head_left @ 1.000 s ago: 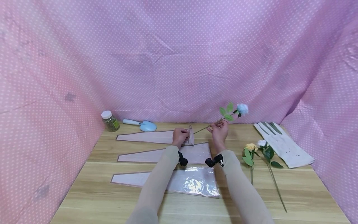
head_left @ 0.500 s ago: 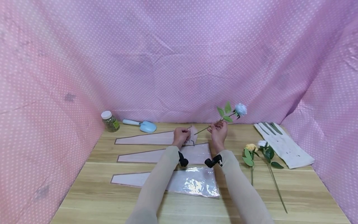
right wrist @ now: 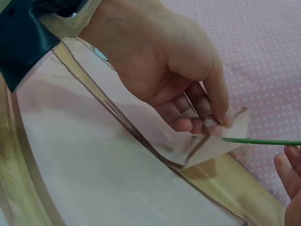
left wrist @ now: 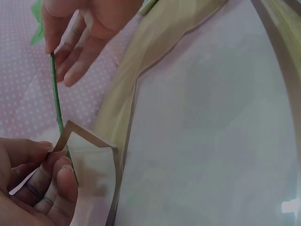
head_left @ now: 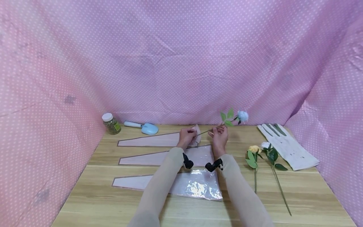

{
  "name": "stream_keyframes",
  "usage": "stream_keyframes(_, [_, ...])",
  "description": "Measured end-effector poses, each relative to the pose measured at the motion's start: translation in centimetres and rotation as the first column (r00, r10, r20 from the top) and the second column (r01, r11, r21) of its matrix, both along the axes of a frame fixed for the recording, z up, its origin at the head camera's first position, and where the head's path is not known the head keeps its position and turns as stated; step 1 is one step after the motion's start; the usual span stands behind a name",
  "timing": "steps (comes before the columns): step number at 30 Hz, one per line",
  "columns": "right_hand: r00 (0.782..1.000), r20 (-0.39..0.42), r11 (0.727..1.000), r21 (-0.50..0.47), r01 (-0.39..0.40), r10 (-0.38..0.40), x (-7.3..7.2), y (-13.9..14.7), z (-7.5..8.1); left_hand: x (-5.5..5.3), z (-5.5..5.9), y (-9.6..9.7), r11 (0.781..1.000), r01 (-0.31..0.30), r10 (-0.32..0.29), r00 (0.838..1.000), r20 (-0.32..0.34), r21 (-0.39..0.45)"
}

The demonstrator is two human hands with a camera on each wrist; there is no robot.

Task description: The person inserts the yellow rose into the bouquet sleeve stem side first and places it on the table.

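In the head view, my right hand [head_left: 220, 138] pinches the green stem of a pale blue artificial rose [head_left: 242, 116]. The bloom points right, with light green leaves below it. My left hand [head_left: 187, 137] pinches the mouth edge of the farthest clear flower sleeve [head_left: 153, 140], which tapers leftward and has a brown border. The left wrist view has the stem [left wrist: 55, 89] running down into the sleeve's raised mouth [left wrist: 94, 160], beside my left fingers. From the right wrist view, the stem [right wrist: 263, 141] enters the lifted sleeve mouth; its lower tip is hard to make out.
Two more sleeves, a middle one [head_left: 144, 158] and a near one [head_left: 195, 186], lie below. Yellow [head_left: 254, 149] and white [head_left: 266, 145] roses lie right, beside white gloves [head_left: 289, 148]. A jar [head_left: 112, 123] and blue trowel [head_left: 149, 128] stand back left.
My right hand has moved slightly left and down with the blue rose, bringing its stem into the sleeve mouth. My left hand has shifted a little right, and the mouth is lifted wider.
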State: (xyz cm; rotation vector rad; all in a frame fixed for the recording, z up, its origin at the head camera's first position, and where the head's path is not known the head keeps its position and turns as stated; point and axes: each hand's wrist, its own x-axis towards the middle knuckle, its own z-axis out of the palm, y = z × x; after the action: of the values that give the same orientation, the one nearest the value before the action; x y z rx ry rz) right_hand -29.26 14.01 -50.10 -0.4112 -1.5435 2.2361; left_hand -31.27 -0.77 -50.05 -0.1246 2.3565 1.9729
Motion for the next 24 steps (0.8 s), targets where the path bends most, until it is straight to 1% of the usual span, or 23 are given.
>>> stream_keyframes(4, [1.0,-0.013,1.0,-0.012,0.005,-0.005,0.04,-0.2,-0.33,0.02,0.2,0.24,1.0,0.006,-0.007,1.0,0.01,0.013])
stream_keyframes(6, [1.0,-0.017,1.0,-0.018,0.005,-0.005,0.14,-0.36,-0.33,-0.04,0.26,0.4,1.0,0.008,-0.008,1.0,0.003,0.027])
stream_keyframes(10, [1.0,-0.012,1.0,0.001,-0.005,0.005,0.47,-0.78,-0.15,-0.18,0.3,0.72,0.998,0.007,-0.007,1.0,-0.005,0.054])
stream_keyframes(15, [0.999,0.02,0.999,0.022,-0.033,0.033,0.69,-1.02,-0.31,-0.19,0.19,0.85,1.0,0.008,-0.007,0.999,-0.038,0.02])
stream_keyframes(18, [0.999,0.023,0.999,0.025,-0.043,0.043,0.8,-1.03,-0.42,-0.2,0.08,0.79,1.0,0.014,-0.013,0.999,-0.051,0.025])
stream_keyframes(24, [0.999,-0.014,0.999,-0.035,-0.035,0.034,0.98,-0.98,-0.38,-0.19,0.09,0.71,0.998,0.023,-0.02,0.999,-0.044,0.064])
